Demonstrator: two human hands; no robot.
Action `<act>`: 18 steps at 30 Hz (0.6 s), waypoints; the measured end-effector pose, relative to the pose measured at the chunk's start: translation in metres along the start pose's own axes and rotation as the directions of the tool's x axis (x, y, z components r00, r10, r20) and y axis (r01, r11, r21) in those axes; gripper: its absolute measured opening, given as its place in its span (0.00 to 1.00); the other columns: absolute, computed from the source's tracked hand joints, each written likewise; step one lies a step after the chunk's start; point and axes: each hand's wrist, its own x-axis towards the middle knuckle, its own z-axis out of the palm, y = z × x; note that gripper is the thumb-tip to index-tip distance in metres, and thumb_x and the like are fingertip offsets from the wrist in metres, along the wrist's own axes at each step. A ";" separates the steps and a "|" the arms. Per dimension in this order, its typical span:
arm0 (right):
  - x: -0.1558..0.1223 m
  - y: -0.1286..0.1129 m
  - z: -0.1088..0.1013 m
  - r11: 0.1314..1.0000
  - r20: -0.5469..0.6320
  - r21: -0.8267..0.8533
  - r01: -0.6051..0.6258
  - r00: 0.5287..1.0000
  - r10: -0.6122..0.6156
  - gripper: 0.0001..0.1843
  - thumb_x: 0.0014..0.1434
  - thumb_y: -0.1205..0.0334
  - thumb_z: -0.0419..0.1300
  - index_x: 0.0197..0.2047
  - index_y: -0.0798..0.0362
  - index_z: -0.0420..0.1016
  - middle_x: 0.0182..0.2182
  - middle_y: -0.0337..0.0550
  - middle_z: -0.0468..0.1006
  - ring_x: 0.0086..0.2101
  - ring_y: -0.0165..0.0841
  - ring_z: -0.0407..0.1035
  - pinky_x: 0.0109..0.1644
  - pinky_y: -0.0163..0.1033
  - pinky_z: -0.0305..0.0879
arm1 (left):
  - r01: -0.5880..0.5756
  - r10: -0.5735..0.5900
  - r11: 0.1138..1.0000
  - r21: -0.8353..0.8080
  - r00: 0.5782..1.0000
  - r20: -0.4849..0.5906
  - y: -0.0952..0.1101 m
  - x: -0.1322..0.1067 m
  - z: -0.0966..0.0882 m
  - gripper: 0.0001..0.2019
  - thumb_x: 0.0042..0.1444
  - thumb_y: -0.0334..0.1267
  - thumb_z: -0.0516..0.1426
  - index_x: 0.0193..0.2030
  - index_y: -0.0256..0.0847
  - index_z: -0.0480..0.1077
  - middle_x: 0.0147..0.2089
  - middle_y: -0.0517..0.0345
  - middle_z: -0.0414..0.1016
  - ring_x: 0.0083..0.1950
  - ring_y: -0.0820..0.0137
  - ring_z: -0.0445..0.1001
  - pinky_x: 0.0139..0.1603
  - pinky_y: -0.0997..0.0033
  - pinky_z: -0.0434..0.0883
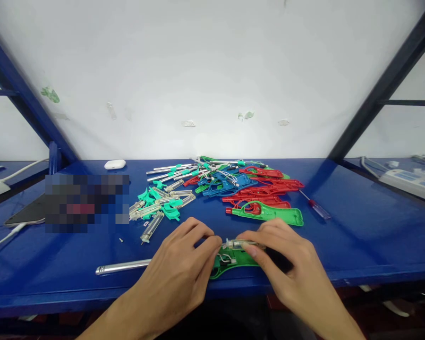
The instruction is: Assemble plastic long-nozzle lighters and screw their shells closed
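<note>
A green plastic lighter shell (233,262) lies near the front edge of the blue table (357,226), with white wires inside it. My left hand (184,269) curls over its left end, fingers closed on it and on a long metal tube (122,267) that sticks out to the left. My right hand (286,269) pinches a small clear cylinder part (242,244) and presses it onto the shell's top edge.
Behind my hands lies a pile of red, green and blue shells (258,196), with teal-and-clear inner parts (159,203) and metal tubes (170,171) to its left. Farther out are a red-handled screwdriver (315,206), a white earbud case (114,164) and a phone (26,216).
</note>
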 end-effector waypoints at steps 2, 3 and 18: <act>0.000 0.000 0.000 1.000 0.008 0.002 -0.002 1.000 0.002 0.08 0.73 0.62 0.62 0.47 0.44 0.84 0.36 0.39 0.83 0.39 0.38 0.72 0.44 0.43 0.69 | -0.003 0.003 1.000 -0.005 1.000 0.002 0.000 0.000 0.000 0.11 0.72 0.24 0.51 0.47 0.38 0.74 0.43 0.52 0.75 0.45 0.62 0.70 0.46 0.59 0.74; 0.000 0.000 0.000 1.000 0.016 0.004 -0.002 1.000 0.002 0.08 0.73 0.62 0.62 0.48 0.43 0.84 0.36 0.39 0.83 0.39 0.37 0.72 0.44 0.43 0.69 | -0.003 0.003 1.000 -0.008 1.000 0.002 0.000 0.001 0.000 0.11 0.72 0.24 0.51 0.47 0.38 0.74 0.43 0.52 0.75 0.45 0.62 0.70 0.46 0.59 0.74; -0.001 0.000 0.001 0.994 0.026 -0.052 -0.097 0.995 0.098 0.11 0.74 0.57 0.59 0.45 0.44 0.84 0.40 0.43 0.77 0.41 0.38 0.74 0.45 0.44 0.70 | -0.062 0.084 0.989 0.135 0.983 -0.162 0.016 -0.004 -0.004 0.10 0.69 0.29 0.56 0.54 0.37 0.74 0.48 0.46 0.79 0.49 0.59 0.76 0.52 0.56 0.80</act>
